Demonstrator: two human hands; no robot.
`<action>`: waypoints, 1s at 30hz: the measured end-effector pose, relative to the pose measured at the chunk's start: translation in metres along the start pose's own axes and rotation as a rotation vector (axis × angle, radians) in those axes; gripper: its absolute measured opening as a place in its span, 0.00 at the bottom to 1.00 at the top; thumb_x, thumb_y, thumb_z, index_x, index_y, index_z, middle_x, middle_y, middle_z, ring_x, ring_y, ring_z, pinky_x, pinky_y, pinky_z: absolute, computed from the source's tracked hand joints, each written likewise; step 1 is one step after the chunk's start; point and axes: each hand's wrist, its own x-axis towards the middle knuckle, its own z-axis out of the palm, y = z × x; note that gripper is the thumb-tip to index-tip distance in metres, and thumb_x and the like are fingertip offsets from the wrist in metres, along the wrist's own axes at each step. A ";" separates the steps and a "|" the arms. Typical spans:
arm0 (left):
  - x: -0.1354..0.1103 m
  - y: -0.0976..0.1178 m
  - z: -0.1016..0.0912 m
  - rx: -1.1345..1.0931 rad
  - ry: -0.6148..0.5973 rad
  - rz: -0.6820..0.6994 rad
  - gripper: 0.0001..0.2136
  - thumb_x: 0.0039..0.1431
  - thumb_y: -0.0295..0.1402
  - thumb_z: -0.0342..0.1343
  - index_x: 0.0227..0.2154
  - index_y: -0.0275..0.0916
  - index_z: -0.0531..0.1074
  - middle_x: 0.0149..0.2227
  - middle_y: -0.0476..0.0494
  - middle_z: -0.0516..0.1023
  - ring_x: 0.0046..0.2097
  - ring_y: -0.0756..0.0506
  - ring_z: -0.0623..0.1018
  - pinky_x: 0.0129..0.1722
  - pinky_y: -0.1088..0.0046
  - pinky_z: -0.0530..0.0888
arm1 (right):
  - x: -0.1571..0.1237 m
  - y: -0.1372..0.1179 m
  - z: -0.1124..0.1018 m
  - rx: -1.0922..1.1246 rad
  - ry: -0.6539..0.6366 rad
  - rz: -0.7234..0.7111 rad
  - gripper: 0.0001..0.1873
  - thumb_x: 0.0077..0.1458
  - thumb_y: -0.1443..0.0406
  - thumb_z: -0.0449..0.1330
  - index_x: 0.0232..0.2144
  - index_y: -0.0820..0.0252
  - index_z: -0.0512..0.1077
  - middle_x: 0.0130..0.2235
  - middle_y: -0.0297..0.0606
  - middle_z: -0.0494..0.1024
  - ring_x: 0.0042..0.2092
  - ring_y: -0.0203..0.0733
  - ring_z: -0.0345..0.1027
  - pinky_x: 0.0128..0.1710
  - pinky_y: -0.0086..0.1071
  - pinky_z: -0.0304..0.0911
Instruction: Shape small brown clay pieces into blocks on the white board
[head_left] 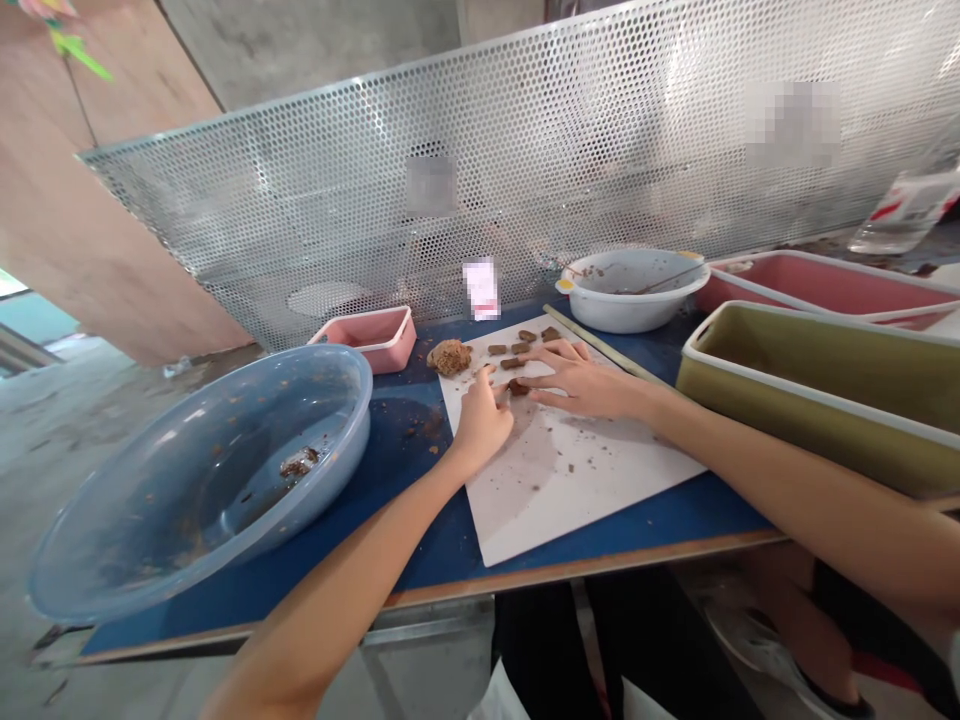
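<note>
A small brown lump [517, 387], like damp dough or clay, lies on a white board [517, 530] between my hands. My left hand [484, 422] is closed at its left side, fingers curled and a fingertip against it; its grip is partly hidden. From the right, my right hand [577, 383] reaches over the board with fingers stretched and spread, fingertips touching the lump. Just beyond are several short brown pieces [498, 350], roughly block-shaped. A crumbly brown ball [450, 357] sits at the board's far left corner. Crumbs dot the board.
At left stands a large blue basin [330, 500] with wet brown residue. A small pink tub [390, 345], white bowl [630, 312], red trough [825, 275] and green trough [795, 400] surround the board. A pale stick [600, 345] lies along its right edge. Behind rises a perforated metal screen [337, 200].
</note>
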 end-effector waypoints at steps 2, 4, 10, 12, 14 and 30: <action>-0.001 0.002 -0.001 -0.005 -0.012 -0.018 0.35 0.57 0.15 0.58 0.67 0.40 0.67 0.62 0.28 0.83 0.65 0.27 0.83 0.69 0.40 0.76 | 0.000 -0.001 0.001 0.000 -0.003 0.001 0.28 0.78 0.43 0.50 0.66 0.38 0.81 0.78 0.39 0.66 0.75 0.73 0.56 0.71 0.76 0.55; -0.001 0.002 0.000 -0.008 -0.014 -0.023 0.36 0.57 0.15 0.58 0.69 0.39 0.66 0.63 0.27 0.83 0.66 0.27 0.83 0.69 0.40 0.76 | 0.000 -0.001 0.001 0.013 -0.006 -0.002 0.28 0.78 0.43 0.50 0.65 0.38 0.82 0.78 0.38 0.65 0.75 0.73 0.56 0.71 0.76 0.56; -0.005 -0.002 0.007 -0.034 -0.020 -0.009 0.41 0.57 0.18 0.59 0.75 0.39 0.61 0.59 0.28 0.86 0.67 0.26 0.81 0.70 0.43 0.75 | 0.000 0.001 0.002 -0.015 -0.015 -0.016 0.29 0.79 0.43 0.49 0.65 0.41 0.81 0.79 0.39 0.64 0.75 0.72 0.57 0.71 0.74 0.56; -0.006 0.001 0.008 -0.019 -0.038 -0.038 0.43 0.57 0.18 0.58 0.77 0.37 0.59 0.61 0.26 0.85 0.67 0.26 0.82 0.70 0.43 0.76 | 0.000 0.000 0.002 -0.011 -0.012 -0.020 0.28 0.79 0.44 0.50 0.66 0.41 0.81 0.79 0.39 0.64 0.75 0.71 0.57 0.71 0.72 0.57; -0.007 0.008 0.007 0.009 -0.060 -0.075 0.43 0.58 0.17 0.57 0.78 0.34 0.57 0.62 0.25 0.84 0.67 0.26 0.81 0.70 0.45 0.76 | 0.000 0.000 0.002 -0.017 -0.007 -0.025 0.27 0.79 0.45 0.51 0.66 0.40 0.80 0.79 0.38 0.64 0.75 0.70 0.57 0.70 0.70 0.58; -0.010 0.038 -0.004 0.134 0.005 -0.103 0.40 0.59 0.13 0.54 0.76 0.30 0.59 0.56 0.27 0.87 0.68 0.32 0.81 0.75 0.46 0.69 | 0.000 -0.001 0.006 -0.149 0.030 -0.064 0.27 0.80 0.46 0.49 0.69 0.42 0.77 0.78 0.45 0.64 0.75 0.70 0.57 0.68 0.71 0.61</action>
